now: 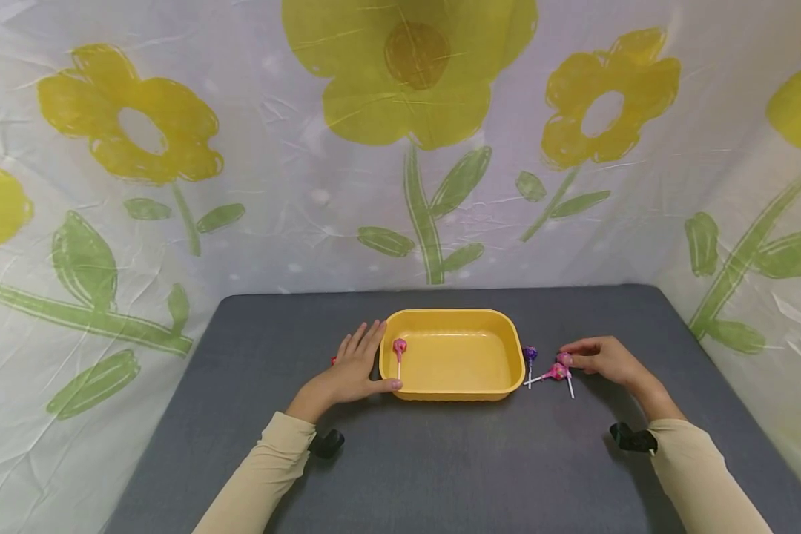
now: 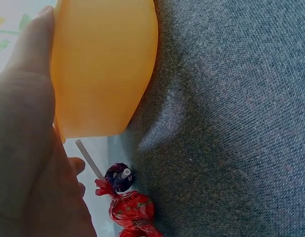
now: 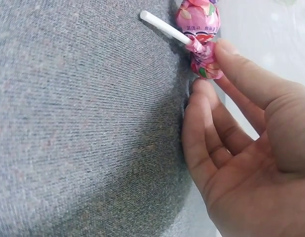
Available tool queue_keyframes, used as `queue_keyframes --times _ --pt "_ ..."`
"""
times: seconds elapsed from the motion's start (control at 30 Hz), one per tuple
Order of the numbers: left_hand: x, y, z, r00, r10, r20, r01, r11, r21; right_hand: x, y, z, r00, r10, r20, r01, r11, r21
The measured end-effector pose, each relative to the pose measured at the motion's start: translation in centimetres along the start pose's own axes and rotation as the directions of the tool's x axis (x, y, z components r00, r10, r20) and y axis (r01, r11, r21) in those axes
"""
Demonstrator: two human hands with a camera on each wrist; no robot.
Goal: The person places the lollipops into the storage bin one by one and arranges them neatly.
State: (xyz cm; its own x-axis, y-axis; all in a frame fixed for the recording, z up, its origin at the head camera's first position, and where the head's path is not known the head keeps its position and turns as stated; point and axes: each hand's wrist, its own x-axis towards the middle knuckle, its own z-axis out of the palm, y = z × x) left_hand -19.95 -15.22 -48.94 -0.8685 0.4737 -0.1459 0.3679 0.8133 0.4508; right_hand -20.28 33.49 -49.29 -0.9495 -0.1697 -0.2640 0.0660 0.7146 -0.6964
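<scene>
My left hand (image 1: 350, 374) rests against the left end of a yellow plastic basin (image 1: 454, 393), fingers stretched along its side and thumb over the front corner of the rim. Inside the basin, near that end, a pink lollipop (image 1: 399, 345) leans with its stick toward me. To the right of the basin, my right hand (image 1: 607, 363) pinches the wrapped head of another pink lollipop (image 3: 205, 66) between thumb and forefinger, low at the table. A further pink lollipop (image 1: 558, 371) lies touching or very close to it, stick pointing left.
A purple lollipop (image 1: 530, 354) lies beside the basin's right end. Left of the basin, mostly behind my left hand, are a red-wrapped lollipop (image 2: 132, 207) and a dark-wrapped one (image 2: 120, 177). The grey table (image 1: 454, 467) ends at a flower-printed cloth (image 1: 294, 185).
</scene>
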Motion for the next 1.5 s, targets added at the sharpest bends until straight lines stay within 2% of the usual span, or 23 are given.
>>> queue_keyframes --times 0.33,0.57,0.77,1.2,1.5 --pt "0.1 0.0 0.0 1.0 -0.004 0.005 0.004 1.0 0.005 -0.2 -0.3 -0.4 1.0 -0.025 0.012 0.025 1.0 0.006" --pt "0.1 0.1 0.0 1.0 -0.011 0.009 0.011 1.0 0.007 -0.2 -0.6 -0.8 1.0 -0.01 0.004 0.009 1.0 0.008" --pt "0.1 0.1 0.1 1.0 -0.004 0.003 0.004 1.0 0.011 -0.1 -1.2 -1.3 0.999 -0.036 -0.001 0.036 0.999 0.023" --pt "0.2 0.0 0.0 1.0 0.013 -0.014 -0.013 1.0 0.001 0.3 -4.4 -2.1 0.999 -0.052 -0.005 0.052 0.999 -0.013" --pt "0.1 0.1 -0.2 1.0 0.013 0.016 -0.013 1.0 -0.001 0.9 -7.3 -2.4 0.998 -0.068 0.01 0.068 0.998 -0.01"
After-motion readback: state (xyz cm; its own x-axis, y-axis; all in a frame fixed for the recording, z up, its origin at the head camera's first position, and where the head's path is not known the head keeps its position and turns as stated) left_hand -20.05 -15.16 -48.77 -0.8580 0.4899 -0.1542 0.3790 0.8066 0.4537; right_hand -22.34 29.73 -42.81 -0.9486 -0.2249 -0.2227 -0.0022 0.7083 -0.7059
